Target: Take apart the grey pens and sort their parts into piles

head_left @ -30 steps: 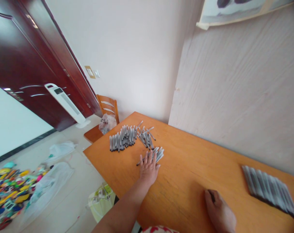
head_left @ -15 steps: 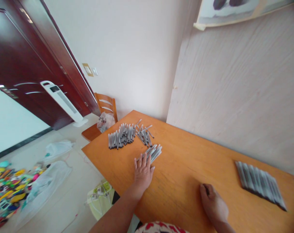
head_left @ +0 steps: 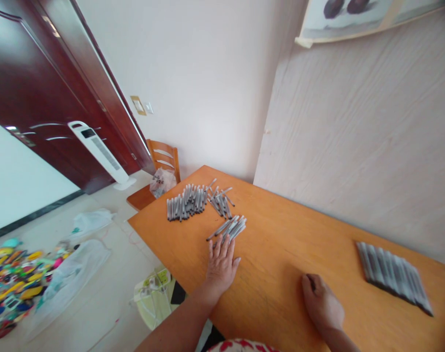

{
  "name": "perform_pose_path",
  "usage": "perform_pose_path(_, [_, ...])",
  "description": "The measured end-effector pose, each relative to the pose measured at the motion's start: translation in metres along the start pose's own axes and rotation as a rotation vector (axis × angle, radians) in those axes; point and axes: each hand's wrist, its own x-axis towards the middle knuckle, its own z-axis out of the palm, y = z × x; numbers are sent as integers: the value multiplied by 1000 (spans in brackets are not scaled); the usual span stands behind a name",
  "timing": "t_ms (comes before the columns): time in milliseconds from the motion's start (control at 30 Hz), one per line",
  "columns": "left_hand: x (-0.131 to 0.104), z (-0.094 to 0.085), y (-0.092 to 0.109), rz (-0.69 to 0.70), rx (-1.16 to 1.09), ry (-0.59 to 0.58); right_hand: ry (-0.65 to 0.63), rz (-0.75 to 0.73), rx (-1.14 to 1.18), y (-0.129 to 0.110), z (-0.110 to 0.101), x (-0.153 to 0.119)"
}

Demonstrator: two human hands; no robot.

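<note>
My left hand lies flat with its fingers spread, the fingertips touching the near end of a small bunch of slim, pale grey pen-like sticks with dark ends. Beyond it, a larger heap of the same sticks lies near the far left corner, with a looser, crossed cluster beside it. Closed in a fist, my right hand rests on the table. A dark spot shows between its thumb and forefinger; whether that is an object or shadow is unclear.
On the right side of the wooden table lies a neat row of clear, dark-ended sticks. A chair holds a plastic bag. Floor items include colourful small things, plastic bags and a white tower fan.
My left hand has drawn back slightly toward me and to the right, uncovering more of the small bunch. My right fist stays in place. The view has shifted a little.
</note>
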Motion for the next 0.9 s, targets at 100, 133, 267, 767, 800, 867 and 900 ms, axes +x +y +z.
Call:
perform_pose_path(100, [-1, 0, 0, 15, -5, 8, 21, -15, 11, 0, 0, -1])
perform_pose_path(133, [-1, 0, 0, 19, -8, 9, 27, -18, 15, 0, 0, -2])
perform_pose_path(267, [-1, -1, 1, 11, -14, 8, 49, -27, 15, 0, 1, -3])
perform_pose_path(767, [14, 2, 58, 301, -182, 26, 99, -82, 57, -3, 6, -6])
perform_pose_path(800, [19, 3, 67, 336, -206, 36, 104, -85, 69, -3, 6, -6])
perform_pose_path(867, [29, 7, 82, 391, -249, 54, 116, -90, 92, -2, 7, -6])
perform_pose_path(900, [34, 8, 88, 411, -270, 66, 122, -94, 102, -2, 8, -5])
